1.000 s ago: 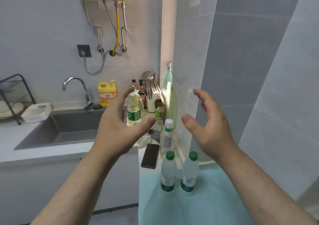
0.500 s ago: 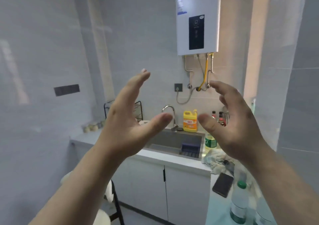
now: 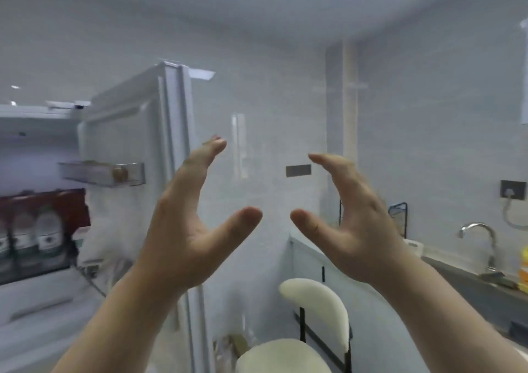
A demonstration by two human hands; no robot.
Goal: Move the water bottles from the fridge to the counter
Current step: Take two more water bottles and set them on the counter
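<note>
Both hands were up and empty: the left hand [image 3: 183,229] and right hand [image 3: 351,227] spread wide, thumbs nearly meeting, touching nothing. Half a second before they faced the sink; here the open fridge [image 3: 137,144] filled the left, water bottles [image 3: 34,238] blurred on its shelf, a chair [image 3: 311,329] below.

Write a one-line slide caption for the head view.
Both empty hands, left hand and right hand, raised open before the open fridge, water bottles inside.
</note>
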